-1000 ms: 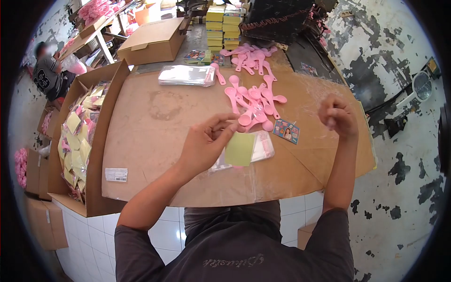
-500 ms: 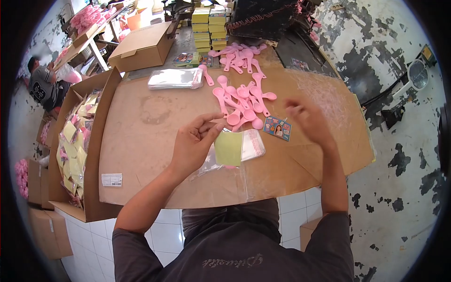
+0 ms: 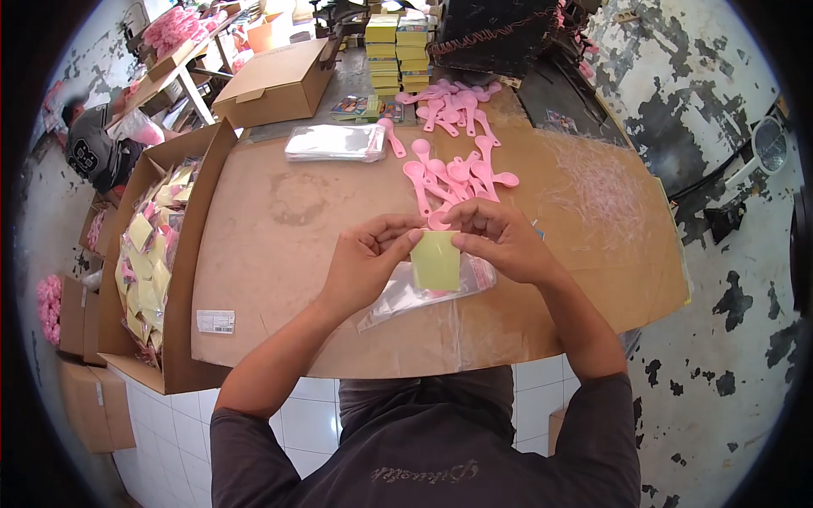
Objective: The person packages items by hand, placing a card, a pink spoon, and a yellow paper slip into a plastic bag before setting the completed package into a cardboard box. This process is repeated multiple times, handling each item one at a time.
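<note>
A small clear plastic bag with a yellow-green card [image 3: 436,262] in it hangs between my two hands. My left hand [image 3: 368,258] pinches its upper left corner between thumb and fingers. At its upper right corner, my right hand [image 3: 506,241] is closed in the same way. Beneath it, a stack of clear plastic bags [image 3: 391,298] lies on the cardboard-covered table. Just beyond my fingertips lies a pile of pink measuring spoons [image 3: 457,173]. A bit of blue printed card [image 3: 539,234] peeks out behind my right hand.
To the left stands an open carton [image 3: 176,339] of filled packets. Farther back are a shiny stack of plastic bags [image 3: 334,141], a closed cardboard box [image 3: 271,85] and card stacks [image 3: 384,55]. Plastic shreds [image 3: 593,182] lie at the right. Another person [image 3: 91,148] sits far left.
My right hand has come in from the right and taken hold of the bag's upper right corner. My left hand still grips the other corner. The camera view has shifted slightly.
</note>
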Demonstrator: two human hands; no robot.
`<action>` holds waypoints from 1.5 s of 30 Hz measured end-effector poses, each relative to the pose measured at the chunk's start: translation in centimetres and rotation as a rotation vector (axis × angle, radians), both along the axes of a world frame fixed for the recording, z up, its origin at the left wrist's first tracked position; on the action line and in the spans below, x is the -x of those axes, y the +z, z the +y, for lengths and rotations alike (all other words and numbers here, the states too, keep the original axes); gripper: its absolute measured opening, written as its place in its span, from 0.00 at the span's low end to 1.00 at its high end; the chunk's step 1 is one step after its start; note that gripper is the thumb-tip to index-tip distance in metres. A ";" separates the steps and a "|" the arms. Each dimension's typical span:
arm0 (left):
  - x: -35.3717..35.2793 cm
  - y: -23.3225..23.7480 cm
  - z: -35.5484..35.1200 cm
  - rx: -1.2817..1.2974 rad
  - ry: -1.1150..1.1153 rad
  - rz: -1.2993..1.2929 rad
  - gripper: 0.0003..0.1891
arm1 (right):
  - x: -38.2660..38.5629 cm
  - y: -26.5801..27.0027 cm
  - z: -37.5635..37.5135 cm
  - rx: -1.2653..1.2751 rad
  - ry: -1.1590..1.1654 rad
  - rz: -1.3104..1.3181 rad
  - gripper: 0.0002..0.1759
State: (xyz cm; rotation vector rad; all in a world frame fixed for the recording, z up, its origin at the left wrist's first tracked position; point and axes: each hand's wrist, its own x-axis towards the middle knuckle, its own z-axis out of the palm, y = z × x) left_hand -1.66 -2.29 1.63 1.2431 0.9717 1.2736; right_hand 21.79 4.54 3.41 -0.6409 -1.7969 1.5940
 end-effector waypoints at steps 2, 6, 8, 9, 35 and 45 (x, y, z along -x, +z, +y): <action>-0.1 0.3 -0.1 0.024 0.003 0.002 0.14 | -0.1 -0.3 0.1 -0.005 -0.026 0.010 0.14; -0.2 -0.2 -0.1 0.030 0.002 -0.029 0.13 | 0.0 -0.8 0.2 0.014 -0.067 0.058 0.11; -0.2 -0.5 -0.1 -0.006 0.006 -0.011 0.13 | -0.1 -0.8 0.3 0.046 -0.070 0.074 0.10; -0.3 -0.6 -0.1 -0.024 0.008 -0.003 0.14 | -0.3 -0.9 0.4 0.054 -0.067 0.074 0.09; -0.3 -1.3 0.5 0.064 -0.047 0.021 0.13 | -1.8 -2.0 1.2 -0.042 -0.027 0.009 0.11; -0.4 -0.2 0.2 -0.026 0.029 -0.032 0.17 | -1.3 -1.6 0.3 -0.018 0.090 -0.012 0.22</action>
